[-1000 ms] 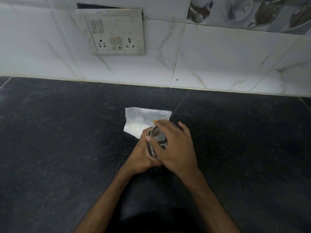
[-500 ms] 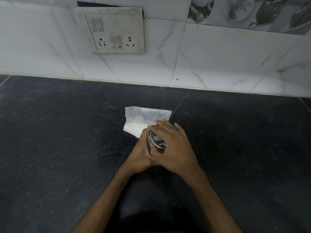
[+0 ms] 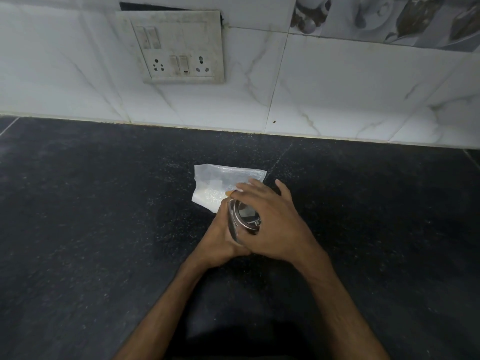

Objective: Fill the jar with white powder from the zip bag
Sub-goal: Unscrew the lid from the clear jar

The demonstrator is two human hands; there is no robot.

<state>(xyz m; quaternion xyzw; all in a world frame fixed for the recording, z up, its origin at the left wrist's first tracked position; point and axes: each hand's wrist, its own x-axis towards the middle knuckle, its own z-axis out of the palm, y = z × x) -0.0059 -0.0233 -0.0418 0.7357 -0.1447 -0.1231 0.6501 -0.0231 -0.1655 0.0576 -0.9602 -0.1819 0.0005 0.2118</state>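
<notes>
The black counter [image 3: 104, 229] is hard, and I judge that is the main risk: the jar [image 3: 242, 219] sits tipped in my hands just in front of the zip bag [image 3: 220, 185], and if it slips while I work at its metal lid [image 3: 246, 216], it could drop and roll or crack. The bag lies flat on the counter behind the jar, touching or nearly touching my fingertips, with white powder [image 3: 207, 196] gathered in its near left corner; I cannot tell whether its zip is sealed, so a knock from my knuckles might spill it. My left hand [image 3: 220, 242] is wrapped around the jar's body from the left, fingers curled tight on it. My right hand [image 3: 275, 224] lies over the lid, fingers [image 3: 249, 188] spread loosely apart and reaching past it toward the bag
</notes>
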